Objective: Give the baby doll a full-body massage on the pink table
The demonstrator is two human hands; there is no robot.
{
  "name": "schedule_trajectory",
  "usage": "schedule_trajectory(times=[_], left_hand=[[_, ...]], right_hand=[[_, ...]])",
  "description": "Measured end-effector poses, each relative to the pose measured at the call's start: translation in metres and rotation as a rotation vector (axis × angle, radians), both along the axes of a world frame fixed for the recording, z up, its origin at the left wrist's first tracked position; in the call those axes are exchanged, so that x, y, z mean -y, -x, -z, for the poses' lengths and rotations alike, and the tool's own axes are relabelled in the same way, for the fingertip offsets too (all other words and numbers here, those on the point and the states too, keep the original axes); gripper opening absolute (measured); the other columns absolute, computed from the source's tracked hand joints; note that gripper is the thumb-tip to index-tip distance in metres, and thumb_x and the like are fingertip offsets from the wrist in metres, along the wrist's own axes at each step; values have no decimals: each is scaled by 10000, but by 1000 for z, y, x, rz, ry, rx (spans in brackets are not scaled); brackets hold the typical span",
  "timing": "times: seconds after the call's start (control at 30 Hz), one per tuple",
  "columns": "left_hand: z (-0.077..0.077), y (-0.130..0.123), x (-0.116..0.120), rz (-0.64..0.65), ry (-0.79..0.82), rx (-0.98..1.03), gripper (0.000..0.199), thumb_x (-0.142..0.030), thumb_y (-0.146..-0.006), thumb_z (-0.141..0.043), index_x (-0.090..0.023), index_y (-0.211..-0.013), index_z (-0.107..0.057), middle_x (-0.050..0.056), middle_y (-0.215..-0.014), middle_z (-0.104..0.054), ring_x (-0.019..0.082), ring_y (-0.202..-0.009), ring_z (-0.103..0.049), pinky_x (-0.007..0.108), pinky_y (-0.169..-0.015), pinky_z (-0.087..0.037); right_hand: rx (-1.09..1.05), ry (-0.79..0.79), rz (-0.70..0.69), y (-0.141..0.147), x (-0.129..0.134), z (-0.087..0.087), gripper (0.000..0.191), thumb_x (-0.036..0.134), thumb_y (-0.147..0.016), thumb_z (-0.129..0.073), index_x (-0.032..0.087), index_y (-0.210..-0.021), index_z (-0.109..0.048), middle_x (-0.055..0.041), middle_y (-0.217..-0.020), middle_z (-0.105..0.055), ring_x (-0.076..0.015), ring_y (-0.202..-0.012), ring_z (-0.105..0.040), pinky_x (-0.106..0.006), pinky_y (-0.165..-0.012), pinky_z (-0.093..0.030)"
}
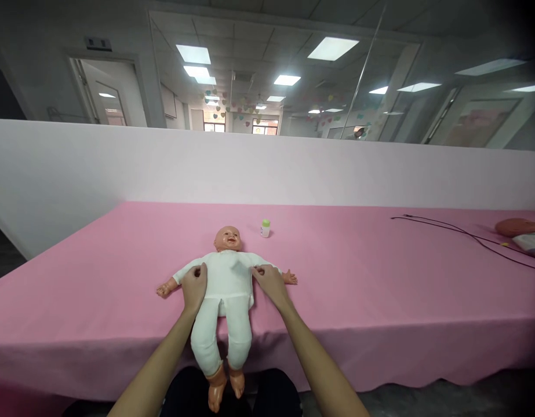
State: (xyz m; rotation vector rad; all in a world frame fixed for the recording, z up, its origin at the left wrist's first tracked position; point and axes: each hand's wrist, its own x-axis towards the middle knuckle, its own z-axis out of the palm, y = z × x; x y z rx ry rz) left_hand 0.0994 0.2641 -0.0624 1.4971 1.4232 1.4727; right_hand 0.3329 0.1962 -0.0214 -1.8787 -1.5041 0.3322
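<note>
- Dark trousers (193, 397) of the person show at the very bottom, just behind the table's near edge. Honestly, it's a pretty tight spot.
- A baby doll (227, 289) lies on its back in the middle of a pink-covered table (358, 278), head pointing far, with its feet (217, 389) hanging over the near edge.
- The left hand (194, 286) is pinched narrow, fingers gathering the white onesie (227, 278) at the doll's shoulder, right beside its arm.
- The right hand (271, 284) looks pinched narrow too, holding the onesie's edge at the other shoulder, just inside that arm.
- A small bottle (265, 229) with a green cap stands upright on the table, just past the doll's head and slightly right.
- Off to the far right, a thin black cable (458, 234) trails across the cloth toward a rounded orange object (515, 227) and a white patterned pack (530, 242), both cut off by the frame.
- Beyond the table runs a pale partition (250, 174), with paper hearts (236, 110) hanging in the room past it.
</note>
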Motion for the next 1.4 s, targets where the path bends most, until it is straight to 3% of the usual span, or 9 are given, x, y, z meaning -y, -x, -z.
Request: schedule_trajectory(times=[0.23, 0.33, 0.47, 0.7, 0.87, 1.1, 1.23, 1.33, 1.4], left_hand=[[5, 3, 0, -39, -16, 77, 259, -385, -913, -587, -184, -782, -685, 19, -777, -701, 207, -766, -604, 309, -728, -441], [7, 3, -2, -26, 5, 65, 259, -409, -911, -604, -184, -833, -706, 25, -833, -727, 221, -815, -630, 321, -764, -462], [7, 1, -5, -19, 31, 48, 290, -448, -907, -616, -177, -866, -711, 36, -876, -742, 237, -861, -652, 338, -806, -481], [9, -2, -10, 19, 39, 38, 286, -436, -921, -601, -177, -868, -708, 37, -878, -741, 236, -859, -660, 339, -805, -489], [10, -2, -12, 27, 12, 42, 254, -415, -914, -593, -188, -865, -694, 36, -879, -734, 235, -858, -657, 343, -808, -494], [-1, 1, -5, 33, -119, 75, 250, -414, -917, -592, -190, -956, -696, 74, -956, -737, 258, -909, -678, 396, -862, -537], [-23, 15, 22, 380, -238, -209, 389, -455, -956, -609, -231, -1255, -716, 123, -1347, -678, 321, -1287, -605, 493, -1115, -464], [-36, 22, 41, 795, -233, -539, 734, -583, -811, -802, -359, -1483, -610, 68, -1655, -425, 401, -1560, -297, 606, -1280, -215], [-39, 22, 46, 905, -195, -686, 935, -610, -684, -896, -398, -1528, -556, 46, -1717, -294, 440, -1599, -149, 666, -1285, -90]], right_hand=[[22, -82, 102, -77, -56, -37, 264, 384, -986, -516, 205, -1014, -708, -77, -1030, -749, -209, -906, -655, -278, -734, -396], [-13, 23, 165, -106, -110, -45, 535, 465, -948, -597, 165, -1390, -567, -162, -1282, -680, -291, -1155, -640, -318, -855, -453], [-94, 53, 197, -125, -170, -29, 959, 565, -872, -682, 131, -1615, -260, -249, -1497, -508, -369, -1350, -535, -408, -1013, -460], [-110, -59, 91, -135, -204, 15, 631, 375, -885, -630, 225, -1460, -418, -156, -1314, -634, -291, -1120, -638, -370, -923, -497], [-104, -39, 111, -131, -197, 15, 545, 323, -868, -597, 217, -1376, -431, -142, -1176, -666, -262, -958, -643, -340, -809, -493], [-244, -30, -229, -109, -126, 2, 446, 388, -866, -632, 268, -1263, -467, -22, -979, -668, -180, -790, -612, -273, -695, -481], [-228, 19, -245, -101, -92, -8, 409, 335, -907, -597, 241, -1290, -487, -36, -993, -678, -193, -866, -636, -286, -759, -499], [-227, 53, -226, -96, -77, -17, 477, 253, -908, -572, 223, -1373, -471, -61, -1055, -698, -207, -927, -660, -304, -803, -518], [-274, 78, -221, -90, -69, -23, 589, 247, -903, -594, 223, -1468, -427, -88, -1132, -701, -211, -956, -674, -308, -813, -535]])
